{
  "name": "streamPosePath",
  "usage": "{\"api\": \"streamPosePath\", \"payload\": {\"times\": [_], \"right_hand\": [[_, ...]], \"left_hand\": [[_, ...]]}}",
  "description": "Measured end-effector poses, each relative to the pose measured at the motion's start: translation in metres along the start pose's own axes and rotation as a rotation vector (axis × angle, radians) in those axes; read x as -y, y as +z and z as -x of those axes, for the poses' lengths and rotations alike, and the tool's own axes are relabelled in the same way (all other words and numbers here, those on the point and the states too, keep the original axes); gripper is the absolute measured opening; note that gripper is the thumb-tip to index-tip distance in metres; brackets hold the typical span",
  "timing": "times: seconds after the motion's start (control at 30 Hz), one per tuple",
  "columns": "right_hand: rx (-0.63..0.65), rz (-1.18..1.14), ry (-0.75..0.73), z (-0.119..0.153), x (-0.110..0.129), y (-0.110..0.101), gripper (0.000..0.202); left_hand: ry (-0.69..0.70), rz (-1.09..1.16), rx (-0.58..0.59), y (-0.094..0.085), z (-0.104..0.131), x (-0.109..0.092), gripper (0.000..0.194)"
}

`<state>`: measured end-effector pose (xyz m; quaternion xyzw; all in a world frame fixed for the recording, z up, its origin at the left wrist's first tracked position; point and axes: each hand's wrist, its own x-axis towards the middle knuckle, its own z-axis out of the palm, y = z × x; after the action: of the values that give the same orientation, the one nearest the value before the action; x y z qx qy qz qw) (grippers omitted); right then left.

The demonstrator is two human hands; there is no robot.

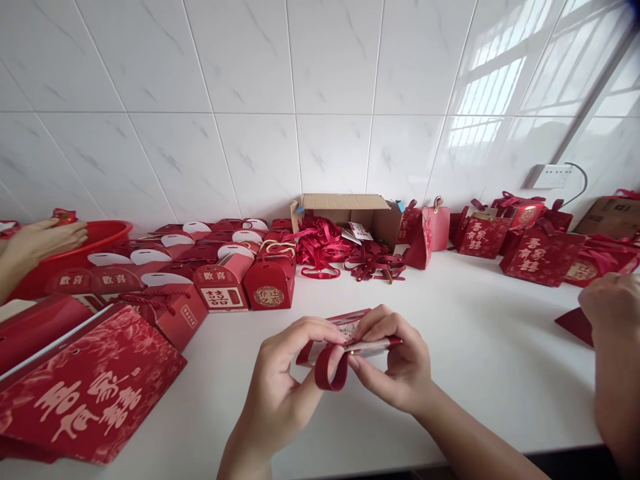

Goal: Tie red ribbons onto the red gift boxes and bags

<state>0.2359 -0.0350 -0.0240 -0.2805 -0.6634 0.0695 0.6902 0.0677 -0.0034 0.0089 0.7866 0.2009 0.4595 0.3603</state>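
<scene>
Low over the white table, my left hand [283, 373] pinches a dark red ribbon loop [330, 379] between thumb and fingers. My right hand [407, 367] grips the pinched top edge of a small red gift box [306, 355], thumb below and fingers above. A tiny gold-coloured spot shows beside the right thumb, where ribbon and box edge meet. Something pale and patterned is visible between the hands, at the box's upper part. Most of the box is hidden behind my fingers.
Rows of red gift boxes [223, 283] and flat printed red bags [95, 393] stand left. A cardboard carton [345, 201] spills ribbons [323, 247] behind. Finished-looking bags [540, 253] stand right. Other people's hands appear by a red basin [117, 233] and at the right edge.
</scene>
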Motion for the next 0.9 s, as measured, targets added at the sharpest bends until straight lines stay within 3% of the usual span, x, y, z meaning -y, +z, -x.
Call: {"api": "streamPosePath", "payload": {"times": [0.27, 0.63, 0.77, 0.9], "right_hand": [[0.022, 0.072, -0.052, -0.0010, -0.0001, -0.0010, 0.023], [0.041, 0.062, -0.074, -0.0013, 0.0004, -0.0013, 0.020], [0.036, 0.088, -0.073, -0.0001, -0.0005, -0.0014, 0.018], [0.043, 0.083, -0.061, 0.0006, -0.0007, -0.0004, 0.017]], "left_hand": [[-0.107, -0.001, 0.047, -0.0017, -0.0014, -0.0016, 0.014], [-0.160, 0.145, 0.012, -0.0019, -0.0014, -0.0038, 0.015], [-0.148, 0.102, -0.015, 0.0002, -0.0013, -0.0051, 0.013], [-0.097, 0.043, 0.029, -0.0019, 0.0011, -0.0037, 0.012]]}}
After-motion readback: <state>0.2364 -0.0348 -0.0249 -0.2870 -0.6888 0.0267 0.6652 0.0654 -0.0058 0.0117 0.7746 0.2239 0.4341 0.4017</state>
